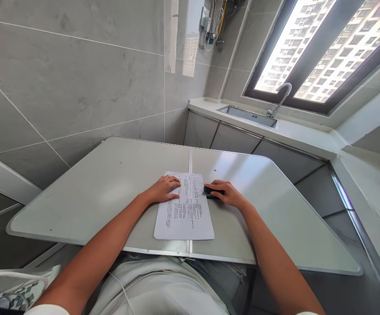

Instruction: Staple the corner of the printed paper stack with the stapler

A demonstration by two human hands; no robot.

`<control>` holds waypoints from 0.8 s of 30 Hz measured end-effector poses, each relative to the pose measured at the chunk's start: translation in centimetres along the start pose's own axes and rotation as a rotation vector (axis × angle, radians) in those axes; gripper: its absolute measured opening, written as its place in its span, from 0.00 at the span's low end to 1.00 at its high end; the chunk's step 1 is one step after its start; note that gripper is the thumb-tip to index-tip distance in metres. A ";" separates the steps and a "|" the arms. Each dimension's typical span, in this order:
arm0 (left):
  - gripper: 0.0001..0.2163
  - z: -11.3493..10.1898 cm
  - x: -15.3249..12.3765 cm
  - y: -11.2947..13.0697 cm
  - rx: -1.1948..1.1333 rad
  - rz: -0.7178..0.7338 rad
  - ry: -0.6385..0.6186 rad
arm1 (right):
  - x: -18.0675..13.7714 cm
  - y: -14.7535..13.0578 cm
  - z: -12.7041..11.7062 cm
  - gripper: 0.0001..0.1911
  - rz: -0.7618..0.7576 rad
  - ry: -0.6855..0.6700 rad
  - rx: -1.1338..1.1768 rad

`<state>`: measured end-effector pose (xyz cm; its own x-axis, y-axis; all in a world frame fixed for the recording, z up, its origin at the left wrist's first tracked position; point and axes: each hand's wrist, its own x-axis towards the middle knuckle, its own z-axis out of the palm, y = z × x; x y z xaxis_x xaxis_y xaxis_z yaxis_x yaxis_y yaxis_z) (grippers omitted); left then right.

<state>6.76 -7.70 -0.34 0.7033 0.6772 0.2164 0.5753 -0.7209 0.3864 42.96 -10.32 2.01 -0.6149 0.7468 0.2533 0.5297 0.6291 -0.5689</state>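
Note:
Sheets of printed paper (184, 221) lie across the seam of a pale folding table (111, 175). My left hand (164, 189) rests flat on the paper's left side, its fingers stretched out over the print. At the paper's right edge, my right hand (226, 192) is wrapped around a black stapler (213, 191). The stapler's front end meets the paper's edge. Whether the paper sits between its jaws is too small to tell. Part of the stapler is hidden under my fingers.
A small dark bit (215, 169) lies on the table beyond the stapler. Behind, a counter (206, 106) holds a sink (249, 115) with a faucet (280, 100) below a window. A white plastic chair or rack (12, 275) stands at the lower left. Grey tiled wall (78, 87) borders the table.

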 end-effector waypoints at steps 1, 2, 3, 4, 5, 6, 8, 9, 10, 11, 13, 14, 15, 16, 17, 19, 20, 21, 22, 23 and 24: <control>0.24 0.0 0.0 0.0 0.000 0.002 -0.002 | 0.0 0.0 0.0 0.21 0.002 -0.001 0.000; 0.24 0.0 0.0 0.1 -0.001 0.002 -0.005 | 0.0 0.1 0.0 0.21 0.003 -0.002 -0.002; 0.24 -0.1 0.0 0.1 -0.001 0.001 -0.006 | 0.0 0.1 0.1 0.21 0.003 -0.003 -0.004; 0.24 -0.1 0.0 0.2 -0.001 0.000 -0.008 | 0.0 0.1 0.1 0.21 0.001 -0.005 -0.005; 0.23 -0.1 0.0 0.2 -0.001 -0.001 -0.008 | -0.1 0.1 0.1 0.21 -0.002 -0.007 -0.006; 0.23 -0.1 0.0 0.3 -0.002 -0.003 -0.007 | -0.1 0.1 0.1 0.21 -0.006 -0.009 -0.006; 0.23 -0.2 0.0 0.3 -0.003 -0.005 -0.004 | -0.1 0.0 0.0 0.21 -0.010 -0.010 -0.008; 0.24 -0.2 -0.1 0.3 -0.005 -0.006 -0.004 | -0.1 0.0 0.0 0.21 -0.012 -0.010 -0.010; 0.24 -0.2 -0.1 0.3 -0.006 -0.008 -0.006 | 0.0 0.0 0.0 0.21 -0.013 -0.013 -0.013; 0.24 -0.2 -0.1 0.3 -0.009 -0.010 -0.008 | 0.0 -0.1 0.0 0.21 -0.015 -0.018 -0.016; 0.24 -0.2 -0.1 0.3 -0.013 -0.012 -0.010 | 0.1 -0.3 0.0 0.21 -0.019 -0.027 -0.026; 0.24 -0.2 -0.1 0.3 -0.014 -0.012 -0.011 | 0.1 -0.4 -0.1 0.21 -0.020 -0.034 -0.031; 0.24 -0.2 -0.1 0.3 -0.013 -0.012 -0.012 | 0.1 -0.5 -0.1 0.21 -0.018 -0.040 -0.036; 0.24 -0.2 -0.1 0.3 -0.011 -0.012 -0.014 | 0.1 -0.6 0.0 0.21 -0.013 -0.044 -0.045; 0.24 -0.1 -0.1 0.2 -0.008 -0.014 -0.015 | 0.2 -0.6 0.0 0.21 -0.002 -0.046 -0.057; 0.24 -0.1 0.0 0.3 -0.004 -0.018 -0.020 | 0.2 -0.8 0.1 0.22 0.029 -0.052 -0.098; 0.24 -0.1 0.0 0.3 -0.003 -0.020 -0.021 | 0.2 -0.8 0.3 0.23 0.043 -0.053 -0.126; 0.24 -0.1 0.0 0.3 -0.003 -0.023 -0.020 | 0.3 -0.8 0.4 0.23 0.054 -0.056 -0.158; 0.24 -0.1 0.0 0.3 -0.004 -0.025 -0.019 | 0.3 -0.9 0.6 0.24 0.060 -0.062 -0.192; 0.24 -0.1 0.0 0.3 -0.004 -0.026 -0.017 | 0.4 -1.0 0.8 0.25 0.060 -0.068 -0.228; 0.24 -0.1 0.0 0.4 -0.005 -0.027 -0.015 | 0.5 -1.0 1.1 0.26 0.059 -0.074 -0.267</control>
<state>6.90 -7.95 -0.10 0.6940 0.6938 0.1925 0.5916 -0.7019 0.3967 41.48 -10.86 1.86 -0.6145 0.7720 0.1622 0.6950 0.6271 -0.3518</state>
